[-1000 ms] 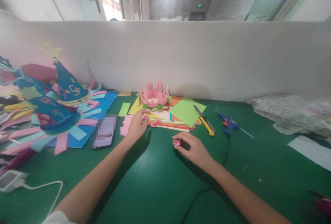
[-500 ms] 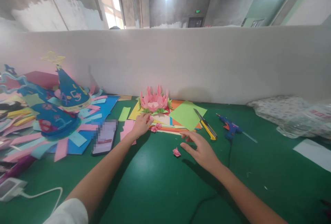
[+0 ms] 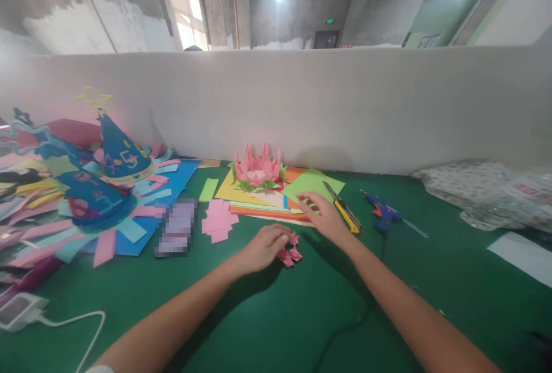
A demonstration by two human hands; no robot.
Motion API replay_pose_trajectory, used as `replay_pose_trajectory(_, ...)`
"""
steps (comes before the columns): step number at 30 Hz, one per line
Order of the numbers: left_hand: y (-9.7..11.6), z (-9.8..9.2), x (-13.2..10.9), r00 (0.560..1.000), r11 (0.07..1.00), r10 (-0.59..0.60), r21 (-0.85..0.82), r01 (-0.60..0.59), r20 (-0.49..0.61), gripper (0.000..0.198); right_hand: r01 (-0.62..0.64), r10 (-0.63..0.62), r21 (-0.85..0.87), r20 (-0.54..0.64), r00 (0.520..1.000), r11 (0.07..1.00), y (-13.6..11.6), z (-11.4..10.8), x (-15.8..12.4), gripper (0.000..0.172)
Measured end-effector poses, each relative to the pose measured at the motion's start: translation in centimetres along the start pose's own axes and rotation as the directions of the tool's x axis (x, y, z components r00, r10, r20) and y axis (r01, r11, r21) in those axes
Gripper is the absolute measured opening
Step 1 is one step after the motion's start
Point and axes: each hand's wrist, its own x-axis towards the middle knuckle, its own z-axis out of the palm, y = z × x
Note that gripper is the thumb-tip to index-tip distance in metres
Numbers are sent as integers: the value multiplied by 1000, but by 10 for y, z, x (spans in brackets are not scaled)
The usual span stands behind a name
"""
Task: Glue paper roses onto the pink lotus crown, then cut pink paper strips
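Low over the green table, my left hand [image 3: 264, 246] has its fingers curled together at a cluster of small pink folded-paper pieces [image 3: 295, 253], partly covering them. Farther back and to the right, my right hand [image 3: 323, 215] is raised with its fingers apart and nothing in them. Its fingertips are near the light green paper sheet [image 3: 306, 182]. Behind both hands, a pink paper lotus [image 3: 259, 173] with green leaves sits on a stack of coloured paper [image 3: 263, 207].
A yellow utility knife [image 3: 347, 216] and a blue glue gun [image 3: 384, 213] lie to the right. On the left are pink paper slips [image 3: 218, 222], a phone [image 3: 176, 228], blue cone hats [image 3: 92, 197] and a corded white device [image 3: 21, 311]. A low white partition [image 3: 366, 108] stands behind.
My left hand has come toward me and right, from beside the lotus to the loose pink piece, bringing the other pink pieces along. My right hand has moved slightly back and left.
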Motion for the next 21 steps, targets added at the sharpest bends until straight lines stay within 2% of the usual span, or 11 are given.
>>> replay_pose_trajectory(2, 9, 12, -9, 990, 968, -73, -229, 100, 121, 47, 5, -5, -20, -16, 1000, 1000, 7, 7, 24, 30)
replay_pose_trajectory(4, 15, 22, -17, 971, 891, -134, -406, 205, 196, 54, 15, -16, -45, -26, 1000, 999, 11, 16, 50, 39)
replay_pose_trajectory(8, 21, 33, -27, 960, 829, -194, -488, 271, 203, 61, 77, -77, -107, 11, 997, 991, 13, 36, 95, 66)
replay_pose_trajectory(11, 23, 33, -30, 954, 793, -187, -537, 287, 234, 60, 138, -126, -155, 83, 989, 978, 13, 47, 116, 75)
replay_pose_trajectory(14, 19, 31, -28, 965, 792, -213, -553, 261, 151, 51, 140, -115, -208, 126, 985, 968, 15, 53, 127, 70)
replay_pose_trajectory(16, 14, 27, -22, 958, 726, -282, -643, 243, 44, 46, 123, -93, -236, 134, 987, 964, 16, 54, 130, 57)
replay_pose_trajectory(19, 4, 19, -10, 886, 566, -460, -789, 240, -61, 38, 116, -88, -243, 125, 988, 963, 11, 52, 128, 34)
replay_pose_trajectory(21, -1, 12, 0, 821, 487, -552, -855, 179, -142, 38, 116, -97, -229, 94, 991, 967, 3, 47, 123, 29)
